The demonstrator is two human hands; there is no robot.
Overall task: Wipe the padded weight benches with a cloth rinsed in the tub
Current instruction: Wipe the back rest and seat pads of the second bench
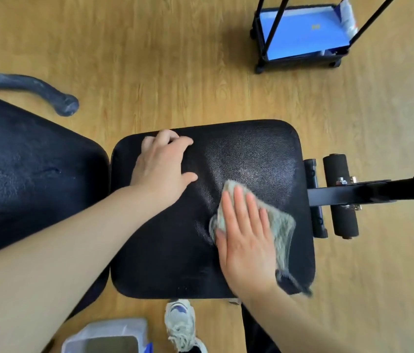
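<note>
Right hand [245, 240], fingers [239, 202] flat, pressed the cloth [281, 225] on the pad [251, 149] toward 4 o'clock. Left hand [161, 166], splayed at 10 o'clock, likely braced it. Tub [114, 327] lay at 7 o'clock.

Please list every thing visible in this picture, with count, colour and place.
seat pad: 1, black, centre
back pad: 1, black, left
cloth: 1, grey-green, on seat pad, right half
foam roller: 1, black, right of seat pad
tub: 1, clear, floor, bottom edge
cart: 1, black and blue, top right
curved leg: 1, dark grey, top left
shoe: 1, white-grey, bottom centre
left hand: 1, flat on seat pad
right hand: 1, flat on cloth
</note>
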